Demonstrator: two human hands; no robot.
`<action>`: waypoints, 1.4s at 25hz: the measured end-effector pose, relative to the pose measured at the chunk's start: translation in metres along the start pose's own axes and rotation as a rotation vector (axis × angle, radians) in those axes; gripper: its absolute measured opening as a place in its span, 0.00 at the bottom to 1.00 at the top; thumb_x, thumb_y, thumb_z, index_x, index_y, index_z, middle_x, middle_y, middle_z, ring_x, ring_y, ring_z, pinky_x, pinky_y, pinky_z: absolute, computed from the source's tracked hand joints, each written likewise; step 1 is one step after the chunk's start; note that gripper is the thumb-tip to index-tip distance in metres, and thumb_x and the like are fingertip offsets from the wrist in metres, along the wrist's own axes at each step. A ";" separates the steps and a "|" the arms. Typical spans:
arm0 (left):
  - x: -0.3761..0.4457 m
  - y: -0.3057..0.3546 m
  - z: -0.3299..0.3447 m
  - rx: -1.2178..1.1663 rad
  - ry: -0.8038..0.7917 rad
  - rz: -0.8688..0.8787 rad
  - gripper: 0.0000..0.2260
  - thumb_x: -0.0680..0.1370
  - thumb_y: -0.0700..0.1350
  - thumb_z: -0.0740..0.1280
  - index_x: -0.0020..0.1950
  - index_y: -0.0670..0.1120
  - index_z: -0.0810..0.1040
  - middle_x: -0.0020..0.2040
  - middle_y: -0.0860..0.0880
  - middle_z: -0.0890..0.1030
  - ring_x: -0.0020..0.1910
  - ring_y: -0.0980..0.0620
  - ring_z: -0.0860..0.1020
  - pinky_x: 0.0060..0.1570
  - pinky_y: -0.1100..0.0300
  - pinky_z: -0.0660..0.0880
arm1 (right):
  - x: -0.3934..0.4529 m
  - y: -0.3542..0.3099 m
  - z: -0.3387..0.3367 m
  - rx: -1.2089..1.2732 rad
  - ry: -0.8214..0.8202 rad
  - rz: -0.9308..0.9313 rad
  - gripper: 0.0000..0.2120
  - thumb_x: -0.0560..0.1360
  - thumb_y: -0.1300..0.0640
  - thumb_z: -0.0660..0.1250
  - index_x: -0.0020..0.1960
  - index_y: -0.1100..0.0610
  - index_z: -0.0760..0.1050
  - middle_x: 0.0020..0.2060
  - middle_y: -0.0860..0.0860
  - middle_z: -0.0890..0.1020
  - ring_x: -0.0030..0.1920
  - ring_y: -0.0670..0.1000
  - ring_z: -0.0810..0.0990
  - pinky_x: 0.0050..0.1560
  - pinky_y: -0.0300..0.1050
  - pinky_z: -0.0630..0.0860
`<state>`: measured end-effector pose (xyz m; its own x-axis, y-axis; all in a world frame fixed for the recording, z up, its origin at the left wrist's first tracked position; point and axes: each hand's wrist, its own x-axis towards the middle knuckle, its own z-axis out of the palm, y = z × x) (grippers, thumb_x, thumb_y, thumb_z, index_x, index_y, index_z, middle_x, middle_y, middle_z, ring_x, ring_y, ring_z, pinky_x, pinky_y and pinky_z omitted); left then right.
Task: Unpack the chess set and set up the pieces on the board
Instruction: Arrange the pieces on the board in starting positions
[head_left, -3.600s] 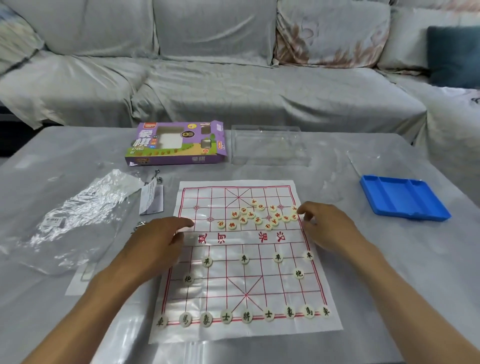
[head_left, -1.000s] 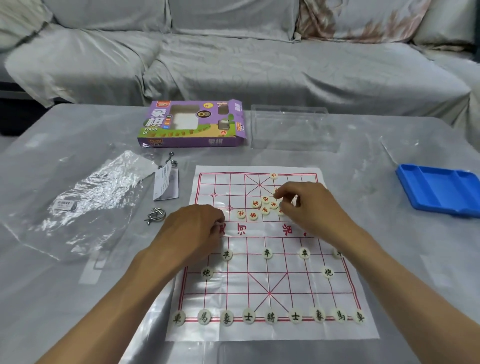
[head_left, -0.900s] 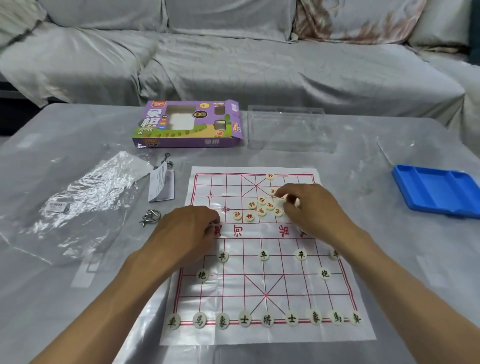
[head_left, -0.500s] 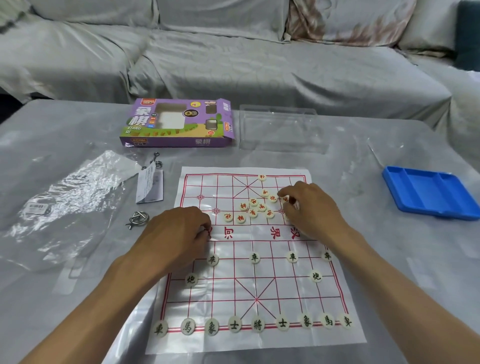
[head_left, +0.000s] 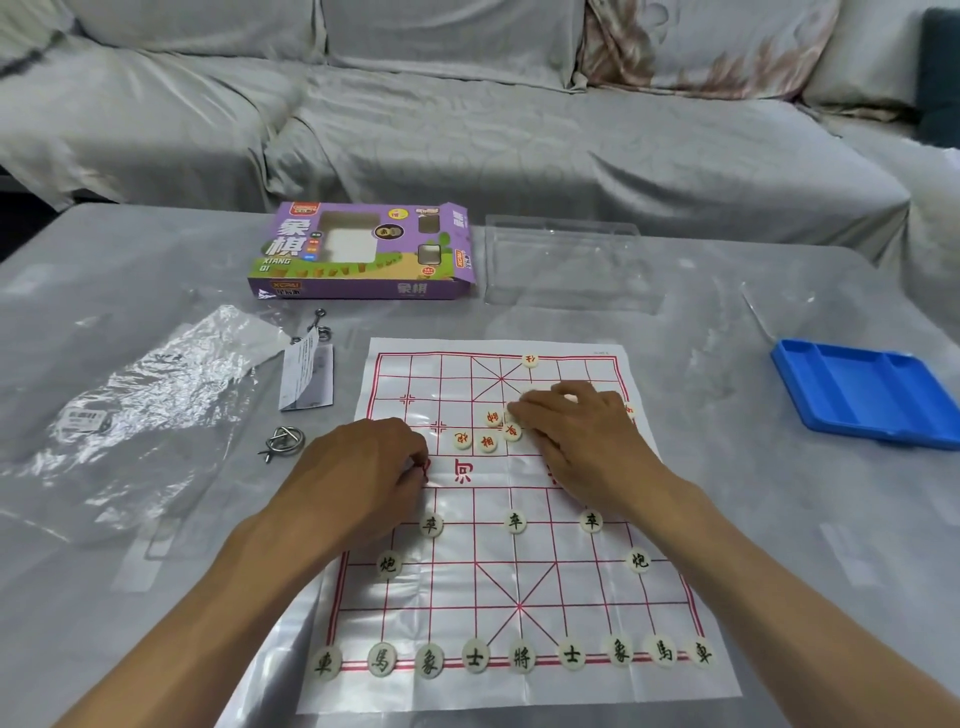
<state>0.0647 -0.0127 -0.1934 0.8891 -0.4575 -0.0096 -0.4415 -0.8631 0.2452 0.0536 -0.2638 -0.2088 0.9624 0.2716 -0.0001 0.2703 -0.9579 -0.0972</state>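
The paper chess board (head_left: 566, 597) lies flat in front of me. Black-lettered pieces (head_left: 521, 657) stand lined up along its near rows. Three loose red-lettered pieces (head_left: 487, 442) and others lie bunched near the board's middle. A single red piece (head_left: 529, 359) sits on the far edge line. My right hand (head_left: 576, 431) lies over the bunch, fingers stretched leftward, their tips touching the pieces; it hides several of them. My left hand (head_left: 363, 467) rests on the board's left edge by the river, fingers loosely curled, with nothing visible in it.
Behind the board are the purple chess box (head_left: 363, 254) and a clear plastic tray (head_left: 569, 265). Left of it lie a crumpled plastic bag (head_left: 150, 395), a paper slip (head_left: 306, 376) and metal ring puzzles (head_left: 283, 441). A blue tray (head_left: 867, 389) is at the right. A sofa is beyond.
One red piece now stands on the far edge line. My right hand has slid left over the red bunch, covering more pieces. My left hand stays at the board's left edge.
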 end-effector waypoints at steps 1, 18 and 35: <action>0.000 0.000 0.000 0.001 0.003 0.002 0.10 0.78 0.48 0.59 0.52 0.55 0.79 0.53 0.57 0.79 0.51 0.52 0.77 0.45 0.57 0.74 | 0.001 -0.001 -0.002 -0.018 0.024 0.012 0.18 0.81 0.52 0.53 0.67 0.49 0.74 0.66 0.46 0.76 0.67 0.57 0.70 0.61 0.57 0.66; 0.000 -0.002 0.001 0.009 -0.008 0.023 0.10 0.78 0.48 0.59 0.52 0.54 0.79 0.53 0.57 0.79 0.51 0.51 0.77 0.42 0.58 0.71 | 0.004 0.012 -0.006 0.115 0.045 0.079 0.14 0.77 0.57 0.63 0.59 0.46 0.80 0.53 0.44 0.82 0.53 0.50 0.72 0.55 0.48 0.70; 0.000 -0.002 0.000 0.006 -0.004 0.024 0.10 0.78 0.49 0.59 0.52 0.54 0.80 0.53 0.57 0.79 0.50 0.52 0.77 0.43 0.58 0.73 | 0.002 0.013 -0.012 0.163 -0.005 0.107 0.13 0.77 0.51 0.66 0.61 0.46 0.78 0.57 0.43 0.79 0.56 0.47 0.70 0.54 0.40 0.66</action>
<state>0.0655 -0.0113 -0.1935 0.8776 -0.4794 -0.0077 -0.4638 -0.8529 0.2398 0.0594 -0.2771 -0.1978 0.9852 0.1699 -0.0244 0.1581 -0.9535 -0.2567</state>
